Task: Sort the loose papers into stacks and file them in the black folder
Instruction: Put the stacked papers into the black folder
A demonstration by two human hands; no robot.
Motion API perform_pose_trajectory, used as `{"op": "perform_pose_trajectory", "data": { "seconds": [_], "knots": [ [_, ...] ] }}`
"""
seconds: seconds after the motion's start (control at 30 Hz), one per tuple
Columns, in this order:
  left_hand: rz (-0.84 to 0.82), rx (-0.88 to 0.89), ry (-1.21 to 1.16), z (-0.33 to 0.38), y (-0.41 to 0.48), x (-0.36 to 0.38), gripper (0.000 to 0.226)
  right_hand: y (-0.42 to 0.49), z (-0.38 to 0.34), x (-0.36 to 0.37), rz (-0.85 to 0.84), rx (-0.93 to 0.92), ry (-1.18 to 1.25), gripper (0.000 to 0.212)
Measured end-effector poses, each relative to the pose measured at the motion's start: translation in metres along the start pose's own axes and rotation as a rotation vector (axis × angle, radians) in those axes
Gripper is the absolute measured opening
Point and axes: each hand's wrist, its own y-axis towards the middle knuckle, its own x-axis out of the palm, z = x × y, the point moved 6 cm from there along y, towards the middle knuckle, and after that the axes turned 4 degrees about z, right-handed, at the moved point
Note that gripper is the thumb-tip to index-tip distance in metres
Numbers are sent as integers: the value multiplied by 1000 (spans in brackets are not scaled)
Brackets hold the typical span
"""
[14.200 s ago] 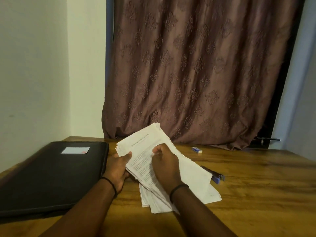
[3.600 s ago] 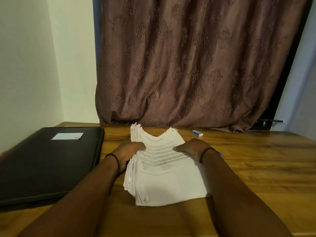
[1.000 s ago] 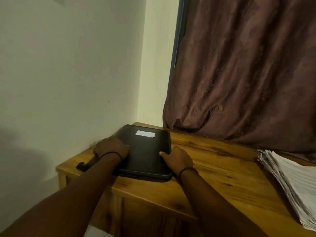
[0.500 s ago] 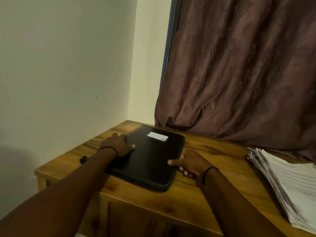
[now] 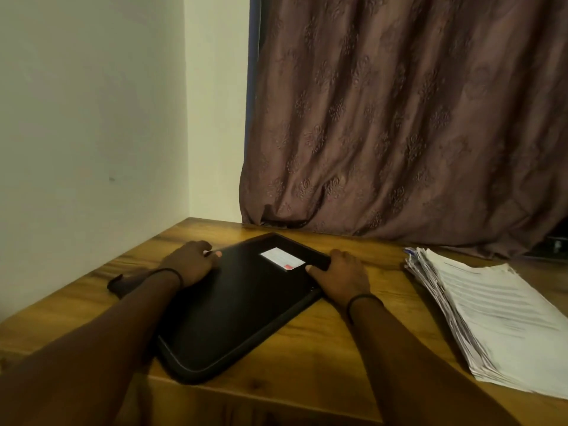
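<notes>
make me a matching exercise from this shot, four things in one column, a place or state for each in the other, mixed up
Column 1
1. folder
2. papers
3. label
4. right hand

Column 2
a. stacked at the right of the table
b. black, closed, lying flat
c. grips the folder's right edge
d. white, on the folder's cover

Pairs: 1-b, 2-a, 3-d, 4-c
</notes>
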Motion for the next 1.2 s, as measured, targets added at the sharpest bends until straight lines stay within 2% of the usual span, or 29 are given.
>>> {"op": "perform_pose_trajectory", "data": {
  "seconds": [0.1, 0.2, 0.27, 0.43, 0.5, 0.6, 0.7, 0.8, 0.97, 1.03, 1.1, 1.2],
  "knots": [
    [-49, 153, 237, 30, -16, 3, 70, 11, 7, 17, -68, 32, 58, 69],
    [-236, 383, 276, 85, -49, 26, 93, 17, 9, 16, -7, 31, -23, 68],
    [-351, 493, 326, 116, -69, 38, 95, 18, 9, 12, 32, 34, -31, 67],
    [-488, 514, 242, 130, -70, 41, 95, 17, 22, 6, 37, 101, 52, 61],
    [-578, 501, 210, 127, -68, 39, 97, 14, 27, 4, 3, 104, 177, 61],
    [-667, 453, 115, 116, -63, 37, 97, 10, 29, 2, -32, 107, 360, 48],
    [-603, 415, 22, 107, -57, 38, 93, 5, 24, 2, -108, 99, 355, 60],
    [-444, 439, 78, 114, -59, 38, 81, 1, 18, 10, -250, 60, 351, 55],
    [-68, 755, 299, 140, -89, 35, 68, -3, 13, 3, -376, 74, 580, 46],
    [-32, 817, 304, 141, -91, 32, 65, -8, 11, -6, -442, 66, 553, 41],
    [-81, 828, 289, 133, -87, 28, 68, -18, 7, -13, -574, 49, 517, 37],
    [-70, 736, 129, 115, -74, 13, 95, -39, -3, -16, -881, -9, 447, 31]
  ]
}}
